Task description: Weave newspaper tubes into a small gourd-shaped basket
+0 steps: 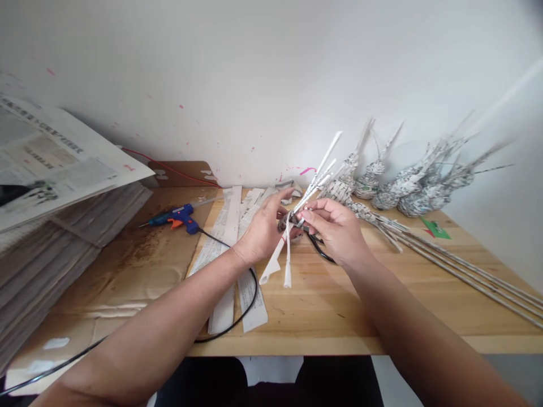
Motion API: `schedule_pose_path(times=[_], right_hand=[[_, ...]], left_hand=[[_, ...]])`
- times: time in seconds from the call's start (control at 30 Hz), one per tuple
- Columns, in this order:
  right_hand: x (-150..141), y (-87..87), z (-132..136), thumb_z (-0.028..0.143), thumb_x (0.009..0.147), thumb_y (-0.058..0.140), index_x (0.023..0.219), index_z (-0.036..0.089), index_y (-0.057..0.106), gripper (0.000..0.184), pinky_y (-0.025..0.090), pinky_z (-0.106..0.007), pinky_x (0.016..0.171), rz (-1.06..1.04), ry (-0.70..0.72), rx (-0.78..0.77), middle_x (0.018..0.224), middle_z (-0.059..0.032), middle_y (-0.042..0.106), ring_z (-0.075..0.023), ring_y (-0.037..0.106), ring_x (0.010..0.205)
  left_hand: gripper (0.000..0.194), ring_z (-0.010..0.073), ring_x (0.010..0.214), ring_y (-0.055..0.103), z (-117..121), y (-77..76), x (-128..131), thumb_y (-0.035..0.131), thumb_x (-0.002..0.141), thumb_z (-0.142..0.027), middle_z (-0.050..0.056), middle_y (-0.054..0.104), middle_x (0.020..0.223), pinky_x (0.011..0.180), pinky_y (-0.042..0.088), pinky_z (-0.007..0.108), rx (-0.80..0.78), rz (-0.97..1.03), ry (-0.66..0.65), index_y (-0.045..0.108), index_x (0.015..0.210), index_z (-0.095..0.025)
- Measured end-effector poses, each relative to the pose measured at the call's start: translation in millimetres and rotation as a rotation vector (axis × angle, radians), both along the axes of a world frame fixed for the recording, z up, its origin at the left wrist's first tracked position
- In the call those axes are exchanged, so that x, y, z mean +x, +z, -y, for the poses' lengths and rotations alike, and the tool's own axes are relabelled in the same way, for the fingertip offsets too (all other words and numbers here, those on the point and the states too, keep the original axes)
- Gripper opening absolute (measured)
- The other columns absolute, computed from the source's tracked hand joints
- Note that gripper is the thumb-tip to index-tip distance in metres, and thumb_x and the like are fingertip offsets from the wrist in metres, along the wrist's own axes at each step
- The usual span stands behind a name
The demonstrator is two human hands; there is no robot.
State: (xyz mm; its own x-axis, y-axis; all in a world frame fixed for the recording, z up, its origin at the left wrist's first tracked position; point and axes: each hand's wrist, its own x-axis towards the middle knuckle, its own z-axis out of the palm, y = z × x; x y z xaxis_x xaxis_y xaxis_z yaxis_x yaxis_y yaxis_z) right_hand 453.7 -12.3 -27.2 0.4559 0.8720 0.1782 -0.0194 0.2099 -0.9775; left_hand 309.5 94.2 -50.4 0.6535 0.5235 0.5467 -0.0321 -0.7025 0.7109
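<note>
Bright, diffuse lt.; soft shadows on tabletop (305,316); edges stretched, wide-ang.

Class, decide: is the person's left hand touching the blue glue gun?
Apart. The head view shows the blue glue gun lying on cardboard, with paper strips visible between it and the left hand.

Bare worktop (314,316) at 5 o'clock's passable tbh, but the glue gun (183,216) blocks 9 and newspaper weavings (408,185) crowd 3.

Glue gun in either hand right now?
No, the glue gun lies on the cardboard, while both hands are at the bundle of paper strips.
</note>
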Motion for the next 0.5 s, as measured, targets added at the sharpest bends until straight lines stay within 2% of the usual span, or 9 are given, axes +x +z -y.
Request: schedule_pose_path(times=[0.07, 0.13, 0.2, 0.27, 0.33, 0.4, 0.5], right_hand=[[-0.4, -1.2, -0.8, 0.045, 0.07, 0.09, 0.084, 0.018, 0.071, 0.036, 0.044, -0.023, 0.054, -0.027, -0.001, 0.01, 0.074, -0.0013, 0.075, -0.0093, 0.055, 0.057], [-0.5, -2.9, -1.4, 0.042, 0.072, 0.089, 0.085, 0.018, 0.073, 0.032, 0.042, -0.023, 0.052, -0.053, -0.001, 0.022, 0.078, -0.0018, 0.076, -0.0084, 0.055, 0.057], [-0.5, -4.2, -1.5, 0.04, 0.075, 0.087, 0.088, 0.019, 0.077, 0.027, 0.042, -0.022, 0.051, -0.047, -0.002, 0.029, 0.08, -0.0022, 0.077, -0.0093, 0.058, 0.059], [-0.9, -4.3, -0.8, 0.038, 0.079, 0.085, 0.091, 0.021, 0.08, 0.022, 0.047, -0.024, 0.055, 0.01, -0.009, 0.049, 0.083, -0.0027, 0.078, -0.0121, 0.064, 0.066], [-1.9, -3.6, 0.4, 0.036, 0.082, 0.082, 0.095, 0.022, 0.082, 0.018, 0.055, -0.028, 0.068, 0.102, -0.025, 0.083, 0.089, -0.0037, 0.08, -0.0157, 0.07, 0.078], [-3.1, -2.8, 1.8, 0.035, 0.086, 0.079, 0.098, 0.023, 0.083, 0.018, 0.058, -0.033, 0.08, 0.175, -0.037, 0.106, 0.096, -0.0045, 0.081, -0.0186, 0.073, 0.088], [-3.7, -2.9, 2.6, 0.036, 0.088, 0.076, 0.102, 0.023, 0.083, 0.02, 0.059, -0.035, 0.083, 0.203, -0.047, 0.1, 0.097, -0.0043, 0.081, -0.0198, 0.073, 0.089]], left_hand=[[0.082, 0.0238, 0.106, 0.071, -2.1, 0.3, -0.5, 0.084, 0.075, -0.026, 0.014, 0.067, 0.133, 0.099, 0.056, 0.043, -0.009, -0.061, 0.0, 0.048, 0.148, -0.022], [0.069, 0.0284, 0.115, 0.07, -3.5, 1.5, -0.7, 0.085, 0.076, -0.032, 0.012, 0.073, 0.124, 0.104, 0.053, 0.045, -0.036, -0.137, -0.003, 0.059, 0.139, -0.02], [0.05, 0.0286, 0.113, 0.071, -3.9, 3.3, -0.7, 0.083, 0.078, -0.038, 0.009, 0.076, 0.116, 0.103, 0.053, 0.042, -0.061, -0.177, -0.014, 0.07, 0.122, -0.02], [0.041, 0.026, 0.105, 0.072, -3.3, 4.8, -0.8, 0.081, 0.08, -0.041, 0.006, 0.078, 0.111, 0.097, 0.055, 0.037, -0.1, -0.187, -0.03, 0.073, 0.113, -0.021], [0.043, 0.0235, 0.098, 0.072, -2.5, 5.0, -1.2, 0.08, 0.08, -0.043, 0.005, 0.078, 0.106, 0.091, 0.056, 0.034, -0.152, -0.184, -0.037, 0.072, 0.114, -0.019], [0.046, 0.0217, 0.094, 0.071, -2.3, 3.3, -1.4, 0.08, 0.08, -0.044, 0.005, 0.077, 0.102, 0.087, 0.055, 0.032, -0.201, -0.171, -0.06, 0.069, 0.116, -0.018], [0.054, 0.0219, 0.098, 0.071, -4.6, -3.0, -0.7, 0.082, 0.079, -0.042, 0.007, 0.076, 0.106, 0.089, 0.055, 0.033, -0.265, -0.138, -0.147, 0.064, 0.123, -0.017]])
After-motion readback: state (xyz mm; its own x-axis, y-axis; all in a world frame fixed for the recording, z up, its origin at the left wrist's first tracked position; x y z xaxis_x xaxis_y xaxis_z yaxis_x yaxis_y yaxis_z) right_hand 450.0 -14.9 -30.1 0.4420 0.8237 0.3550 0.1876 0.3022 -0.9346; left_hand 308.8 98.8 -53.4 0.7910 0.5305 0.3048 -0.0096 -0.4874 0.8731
